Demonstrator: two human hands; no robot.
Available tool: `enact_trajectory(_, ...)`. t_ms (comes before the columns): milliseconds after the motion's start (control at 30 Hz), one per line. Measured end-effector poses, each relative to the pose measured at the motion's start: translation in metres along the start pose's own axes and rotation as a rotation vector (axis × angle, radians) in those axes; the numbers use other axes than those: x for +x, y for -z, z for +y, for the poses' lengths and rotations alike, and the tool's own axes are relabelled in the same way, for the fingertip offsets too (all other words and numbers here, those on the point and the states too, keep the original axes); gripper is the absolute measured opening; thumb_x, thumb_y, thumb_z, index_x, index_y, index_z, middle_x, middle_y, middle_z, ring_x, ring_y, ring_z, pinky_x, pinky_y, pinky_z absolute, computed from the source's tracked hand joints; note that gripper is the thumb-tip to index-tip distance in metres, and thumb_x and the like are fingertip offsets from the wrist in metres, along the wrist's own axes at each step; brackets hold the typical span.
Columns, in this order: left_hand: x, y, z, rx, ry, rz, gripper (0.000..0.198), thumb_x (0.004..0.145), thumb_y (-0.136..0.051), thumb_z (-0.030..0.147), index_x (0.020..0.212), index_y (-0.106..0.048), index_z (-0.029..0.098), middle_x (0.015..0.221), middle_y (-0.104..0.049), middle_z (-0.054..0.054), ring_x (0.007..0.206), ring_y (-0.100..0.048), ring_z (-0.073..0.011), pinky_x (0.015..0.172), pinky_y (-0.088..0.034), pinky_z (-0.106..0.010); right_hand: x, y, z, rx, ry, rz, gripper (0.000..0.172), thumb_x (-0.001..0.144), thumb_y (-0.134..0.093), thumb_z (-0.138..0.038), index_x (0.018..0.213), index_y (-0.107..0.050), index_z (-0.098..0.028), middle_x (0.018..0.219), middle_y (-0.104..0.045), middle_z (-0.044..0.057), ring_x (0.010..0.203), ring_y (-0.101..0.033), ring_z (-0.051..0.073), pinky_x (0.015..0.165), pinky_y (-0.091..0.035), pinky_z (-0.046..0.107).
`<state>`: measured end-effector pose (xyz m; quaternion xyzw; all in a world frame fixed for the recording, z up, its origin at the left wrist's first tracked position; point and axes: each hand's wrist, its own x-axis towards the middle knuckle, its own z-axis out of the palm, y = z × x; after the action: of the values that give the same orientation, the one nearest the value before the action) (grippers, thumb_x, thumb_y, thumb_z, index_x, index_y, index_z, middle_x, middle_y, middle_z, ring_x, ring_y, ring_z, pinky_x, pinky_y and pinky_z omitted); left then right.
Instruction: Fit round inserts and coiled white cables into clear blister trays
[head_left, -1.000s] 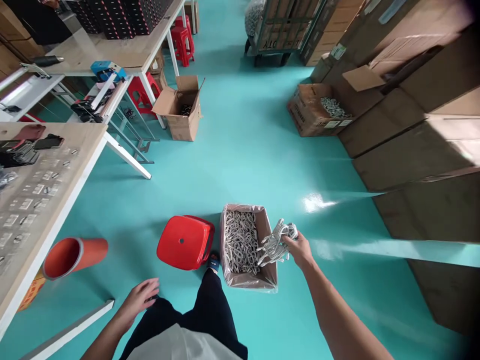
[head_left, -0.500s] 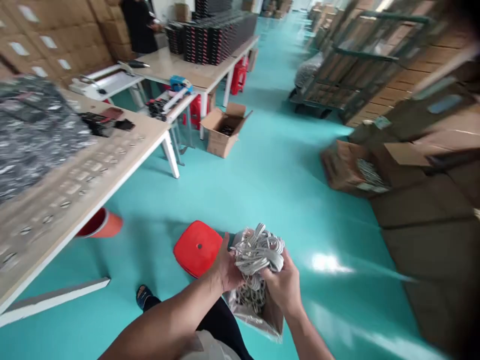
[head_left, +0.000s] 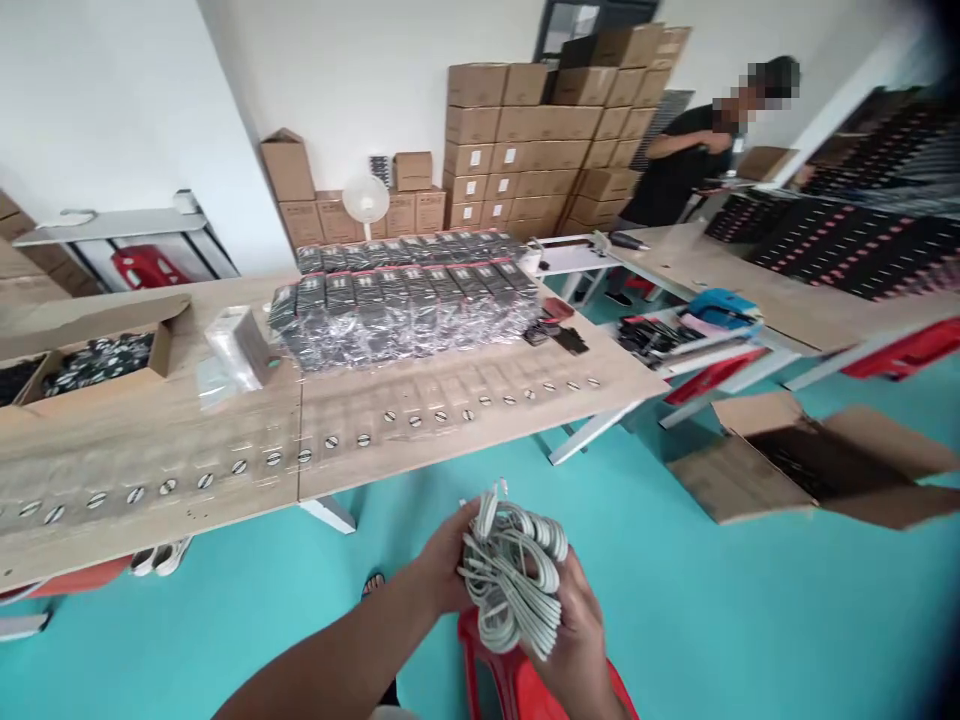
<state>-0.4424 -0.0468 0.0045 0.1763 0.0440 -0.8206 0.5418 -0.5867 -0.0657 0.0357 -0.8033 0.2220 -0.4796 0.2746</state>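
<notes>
A bunch of coiled white cables is held up between my two hands, above a red plastic stool. My left hand is closed around the bunch's left side. On its right side my right hand grips the coils from below and beside. Parts of the fingers are hidden behind the cables. In front of me stands a long wooden table, with a row of clear plastic trays near its front edge, small round black-and-white pieces showing in them.
Plastic-wrapped black boxes sit on the table. An open carton of small dark parts is at left. On the floor at right lies an open cardboard box. A person in black stands behind the far table.
My view has swung left from the aisle to the long table. The cables stay in both hands and have moved away from the bagged carton of cables on the floor, now out of sight.
</notes>
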Motion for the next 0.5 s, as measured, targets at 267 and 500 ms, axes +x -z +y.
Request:
enact_trajectory(267, -0.056, 0.013, 0.183, 0.033, -0.393, 0.136, 0.029, 0.078, -0.064, 0.041, 0.084, -0.068, 0.013, 0.072, -0.071, -0.010, 0.072, -0.070, -0.0249, 0.072, -0.056, -0.036, 0.138, -0.158, 0.014, 0.252, 0.092, -0.212, 0.036, 0.074, -0.069, -0.013, 0.107, -0.066, -0.028, 0.104, -0.062, 0.007, 0.099, -0.062, 0.027, 0.083, -0.054, 0.040)
enact_trajectory(500, -0.050, 0.051, 0.287, -0.007, -0.585, 0.320, 0.031, 0.079, -0.063, 0.035, 0.098, -0.067, 0.011, 0.077, -0.073, -0.010, 0.072, -0.071, -0.0252, 0.073, -0.058, -0.038, 0.200, -0.253, 0.058, 0.479, -0.098, -0.253, 0.034, 0.065, -0.072, -0.013, 0.096, -0.065, -0.025, 0.106, -0.060, 0.005, 0.099, -0.059, 0.025, 0.088, -0.049, 0.039)
